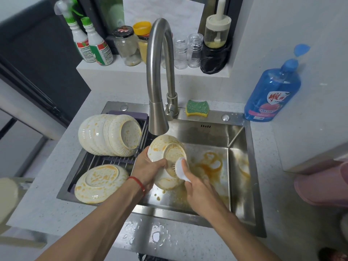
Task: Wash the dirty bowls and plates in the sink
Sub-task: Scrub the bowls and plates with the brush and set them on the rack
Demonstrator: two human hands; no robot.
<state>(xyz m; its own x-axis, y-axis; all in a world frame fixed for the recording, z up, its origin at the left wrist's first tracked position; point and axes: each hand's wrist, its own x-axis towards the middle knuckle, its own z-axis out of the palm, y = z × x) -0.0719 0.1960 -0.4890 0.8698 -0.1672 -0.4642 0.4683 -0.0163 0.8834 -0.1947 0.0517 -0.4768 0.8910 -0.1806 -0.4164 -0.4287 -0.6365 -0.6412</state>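
Left hand (148, 166) grips a stained bowl (165, 147), tilted over the sink (239, 166) under the faucet (158, 76). Right hand (195, 185) pinches a white brush (180, 168) against it. More dirty bowls (107, 134) and a plate (99, 183) wait on the rack (113, 160).

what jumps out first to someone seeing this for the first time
Two hands meet over the sink: the left hand grips an orange-stained bowl under the faucet, while the right hand holds a white brush against it. More stained bowls lie stacked on the rack at left.
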